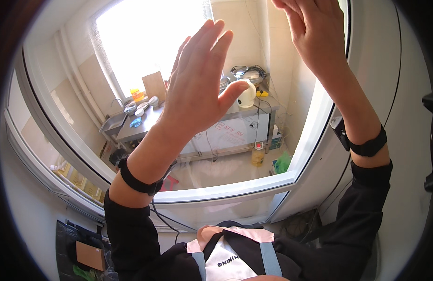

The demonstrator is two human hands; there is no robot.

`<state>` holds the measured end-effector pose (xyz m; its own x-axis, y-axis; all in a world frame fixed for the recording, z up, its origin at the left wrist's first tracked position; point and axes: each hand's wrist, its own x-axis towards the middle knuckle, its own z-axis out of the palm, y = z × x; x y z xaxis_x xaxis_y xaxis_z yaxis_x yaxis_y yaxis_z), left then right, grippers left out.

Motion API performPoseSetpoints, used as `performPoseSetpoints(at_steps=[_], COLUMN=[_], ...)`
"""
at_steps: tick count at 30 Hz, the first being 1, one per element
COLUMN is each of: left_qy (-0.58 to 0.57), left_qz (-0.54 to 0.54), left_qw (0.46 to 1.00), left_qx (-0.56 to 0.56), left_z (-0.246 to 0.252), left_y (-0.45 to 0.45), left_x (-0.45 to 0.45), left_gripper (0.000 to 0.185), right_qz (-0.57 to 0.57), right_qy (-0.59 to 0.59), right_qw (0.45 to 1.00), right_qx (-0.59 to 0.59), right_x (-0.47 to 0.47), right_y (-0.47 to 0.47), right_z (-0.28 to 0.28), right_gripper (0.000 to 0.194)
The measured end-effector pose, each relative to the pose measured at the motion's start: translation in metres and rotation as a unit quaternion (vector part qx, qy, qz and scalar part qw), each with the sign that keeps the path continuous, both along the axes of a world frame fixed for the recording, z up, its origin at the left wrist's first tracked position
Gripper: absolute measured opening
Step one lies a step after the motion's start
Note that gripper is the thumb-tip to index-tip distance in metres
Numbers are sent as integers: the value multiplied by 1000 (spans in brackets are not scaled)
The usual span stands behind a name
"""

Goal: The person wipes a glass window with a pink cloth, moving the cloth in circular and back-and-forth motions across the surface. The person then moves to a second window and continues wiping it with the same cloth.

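Note:
My left hand [198, 84] is raised before a white-framed glass panel [223, 194], holding nothing. Its fingers point up and its thumb stands out to the right. Higher up on the right is my right hand [318, 31], near the frame's right side. The top edge of the picture cuts off its fingertips, and nothing shows in it. Whether either hand touches the glass cannot be told. A black strap [136, 181] circles my left forearm, and another black strap [370, 142] with a small device is on the right one.
Beyond the glass stands a steel counter [139, 130] with a sink [113, 123], a cream electric kettle [247, 96] and several bowls. A jug of yellow liquid [257, 158] and a green plastic bag [283, 162] are low down. A cardboard box [89, 255] lies at lower left.

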<state>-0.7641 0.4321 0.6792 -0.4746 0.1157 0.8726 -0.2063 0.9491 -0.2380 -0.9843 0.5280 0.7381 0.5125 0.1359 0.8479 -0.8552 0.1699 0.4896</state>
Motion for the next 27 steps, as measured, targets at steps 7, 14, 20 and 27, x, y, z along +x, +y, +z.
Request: performPoseSetpoints(at_steps=[7,14,20,27], left_qy=[39,71,97,130], left_qz=[67,86,88,74], left_qw=[995,991,990,988], left_qx=[-63,-78,-59,-43], left_z=[-5,-12,-7,-20], left_y=[-14,-28,-42,-48], left_x=[26,45,74,102], left_gripper=[69,69,71,72], right_qz=[45,89,83,120], right_qy=[52,56,-3,99], right_qw=[990,984,995,971], right_qx=[126,147,61,181], right_x=[53,62,100,129], right_y=[-26,-22,-34,-51], right_z=[-55,-14,6,-35], right_gripper=[51,45,35,37])
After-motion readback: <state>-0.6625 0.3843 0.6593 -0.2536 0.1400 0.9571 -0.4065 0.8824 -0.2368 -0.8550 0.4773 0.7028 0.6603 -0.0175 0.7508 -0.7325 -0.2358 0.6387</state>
